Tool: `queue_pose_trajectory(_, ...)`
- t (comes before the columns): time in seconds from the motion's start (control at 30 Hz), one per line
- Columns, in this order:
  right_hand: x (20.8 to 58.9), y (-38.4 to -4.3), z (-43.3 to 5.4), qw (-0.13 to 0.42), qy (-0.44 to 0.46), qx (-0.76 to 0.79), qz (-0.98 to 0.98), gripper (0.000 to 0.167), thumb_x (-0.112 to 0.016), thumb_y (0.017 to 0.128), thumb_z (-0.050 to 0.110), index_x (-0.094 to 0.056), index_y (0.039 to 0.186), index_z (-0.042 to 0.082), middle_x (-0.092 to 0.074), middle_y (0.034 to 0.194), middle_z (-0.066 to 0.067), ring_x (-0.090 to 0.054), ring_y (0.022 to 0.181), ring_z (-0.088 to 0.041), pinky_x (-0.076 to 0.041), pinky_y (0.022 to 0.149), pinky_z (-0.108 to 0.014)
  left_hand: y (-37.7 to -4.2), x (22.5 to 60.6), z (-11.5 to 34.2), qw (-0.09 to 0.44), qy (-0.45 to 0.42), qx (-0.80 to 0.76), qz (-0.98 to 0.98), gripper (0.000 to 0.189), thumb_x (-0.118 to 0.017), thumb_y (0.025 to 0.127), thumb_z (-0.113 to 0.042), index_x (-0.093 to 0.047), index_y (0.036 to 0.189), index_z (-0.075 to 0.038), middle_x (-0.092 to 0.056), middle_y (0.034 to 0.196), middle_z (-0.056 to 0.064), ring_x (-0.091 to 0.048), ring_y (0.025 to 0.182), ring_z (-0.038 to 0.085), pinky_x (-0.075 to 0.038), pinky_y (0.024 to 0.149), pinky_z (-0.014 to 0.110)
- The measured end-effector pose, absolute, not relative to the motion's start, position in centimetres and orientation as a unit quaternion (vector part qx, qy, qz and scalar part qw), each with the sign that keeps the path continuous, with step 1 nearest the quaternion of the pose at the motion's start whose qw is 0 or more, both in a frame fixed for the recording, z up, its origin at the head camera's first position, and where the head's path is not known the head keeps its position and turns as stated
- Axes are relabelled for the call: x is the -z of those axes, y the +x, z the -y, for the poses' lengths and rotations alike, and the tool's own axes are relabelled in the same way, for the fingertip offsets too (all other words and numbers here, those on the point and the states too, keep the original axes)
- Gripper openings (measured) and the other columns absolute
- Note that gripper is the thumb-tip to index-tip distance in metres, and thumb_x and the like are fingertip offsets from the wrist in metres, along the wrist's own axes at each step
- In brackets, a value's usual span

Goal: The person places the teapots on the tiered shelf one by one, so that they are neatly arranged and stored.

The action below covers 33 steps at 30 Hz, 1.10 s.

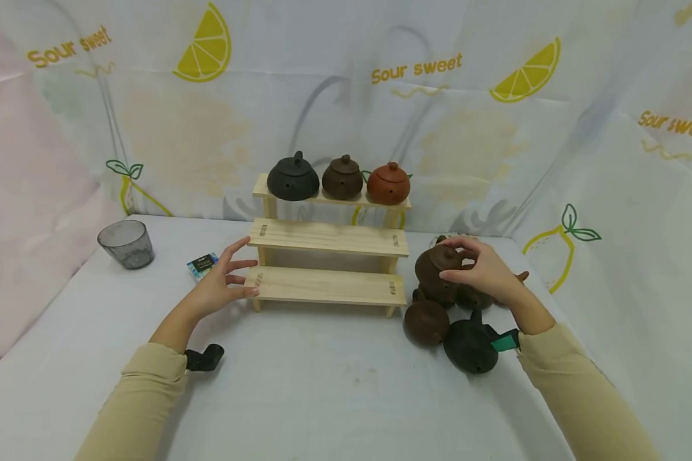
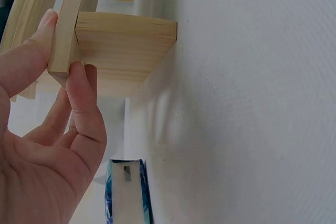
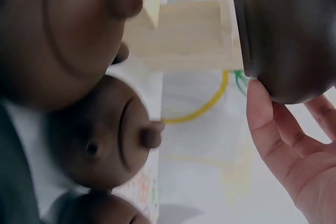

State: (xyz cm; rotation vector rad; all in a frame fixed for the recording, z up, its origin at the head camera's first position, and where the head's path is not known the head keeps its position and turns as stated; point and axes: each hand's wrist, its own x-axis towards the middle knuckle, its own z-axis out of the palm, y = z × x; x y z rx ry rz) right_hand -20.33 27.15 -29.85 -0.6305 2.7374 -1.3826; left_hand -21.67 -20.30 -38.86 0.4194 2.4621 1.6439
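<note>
Far left on the bench (image 1: 63,320) sits a grey glass (image 1: 125,246), then a small blue-and-black packet (image 1: 200,264), its near end close behind the left hand (image 1: 223,288). And that hand is on the wooden rack (image 1: 329,234)! The left wrist view has it: thumb on one face of the lowest board (image 1: 325,285), fingers on the other, the board's end pinched narrowly between them; some fingertips vanish behind the rest.

Up on the top step, a black teapot (image 1: 293,180), a brown teapot (image 1: 341,180), an orange-red teapot (image 1: 388,187), side by side.

Over to the right, and the right hand (image 1: 483,269) has a dark brown teapot (image 1: 428,266), just beside the rack's right end! Thumb low on its side, fingers over its top and far side, where their tips are hard to see. The right wrist view cuts this pot off at the frame's edge, yet shows a gap between it and the brown pots.

Below it, a round brown teapot (image 1: 426,323) and a lower black teapot (image 1: 469,347); other brown pots hide partly behind the held one and the hand, too covered to count.
</note>
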Motion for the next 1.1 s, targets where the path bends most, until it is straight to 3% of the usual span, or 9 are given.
queue_pose_trajectory(0.2, 29.7, -21.2, -24.9, 0.02, -0.204, 0.442, -0.873, 0.049, -0.073, 0.079, 0.007, -0.053, 0.123, 0.0, -0.052, 0.12, -0.015, -0.055, 0.093, -0.017, -0.049, 0.073, -0.026, -21.6, 38.9, 20.4, 0.075, 0.139, -0.545, -0.823, 0.1, -0.073, 0.08, -0.004, -0.006, 0.149, -0.03, -0.036, 0.139, 0.028, -0.053, 0.102, 0.041, -0.048, 0.076, 0.038)
queue_pose_trajectory(0.43, 30.2, -22.5, -22.4, 0.025, -0.227, 0.452, -0.862, 0.048, -0.074, 0.078, 0.009, -0.056, 0.122, 0.004, -0.057, 0.109, -0.012, -0.056, 0.087, -0.022, -0.049, 0.065, -0.032, -21.5, 38.7, 20.4, 0.076, 0.138, -0.548, -0.822, 0.1, -0.073, 0.08, -0.004, -0.006, 0.15, -0.03, -0.036, 0.139, 0.028, -0.053, 0.101, 0.041, -0.048, 0.076, 0.039)
queue_pose_trajectory(0.7, 29.8, -23.5, -19.6, 0.055, -0.207, 0.45, -0.867, 0.052, -0.075, 0.079, 0.018, -0.054, 0.126, 0.01, -0.056, 0.111, -0.012, -0.053, 0.091, -0.027, -0.046, 0.065, -0.036, -21.6, 38.6, 20.3, 0.077, 0.13, -0.541, -0.827, 0.101, -0.073, 0.08, -0.006, -0.005, 0.149, -0.033, -0.036, 0.139, 0.027, -0.053, 0.102, 0.039, -0.047, 0.079, 0.043)
queue_pose_trajectory(0.9, 29.5, -24.1, -17.3, 0.058, -0.22, 0.457, -0.86, 0.053, -0.075, 0.079, 0.016, -0.054, 0.127, 0.008, -0.053, 0.118, -0.012, -0.053, 0.092, -0.027, -0.046, 0.067, -0.036, -21.5, 38.6, 20.2, 0.078, 0.134, -0.543, -0.825, 0.101, -0.073, 0.08, -0.006, -0.005, 0.15, -0.032, -0.036, 0.139, 0.028, -0.053, 0.102, 0.04, -0.047, 0.078, 0.042)
queue_pose_trajectory(1.1, 29.7, -25.0, -15.1, 0.06, -0.238, 0.469, -0.849, 0.052, -0.075, 0.078, 0.016, -0.055, 0.126, 0.008, -0.058, 0.112, -0.009, -0.054, 0.09, -0.025, -0.046, 0.066, -0.035, -21.7, 38.7, 20.3, 0.079, 0.13, -0.544, -0.825, 0.1, -0.073, 0.08, -0.005, -0.006, 0.149, -0.032, -0.036, 0.139, 0.026, -0.054, 0.102, 0.039, -0.048, 0.078, 0.04)
